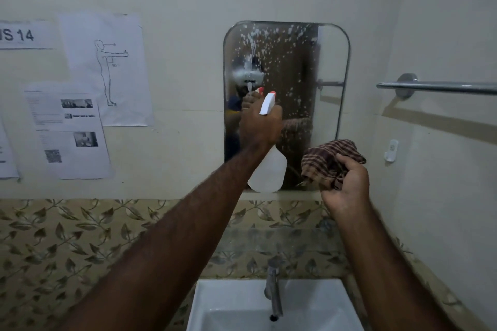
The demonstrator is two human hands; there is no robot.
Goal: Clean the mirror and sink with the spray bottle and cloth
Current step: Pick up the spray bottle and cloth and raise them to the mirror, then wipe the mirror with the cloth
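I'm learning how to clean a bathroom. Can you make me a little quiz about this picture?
1. True or false: the mirror is already wet with spray drops.
2. Which hand holds the cloth? A) left B) right C) neither
3. Fill in: the tap stands over the white ____.

Key
1. True: droplets speckle the upper glass.
2. B: the right hand grips the bunched checked cloth, while the left hand holds the bottle up at the mirror.
3. Sink.
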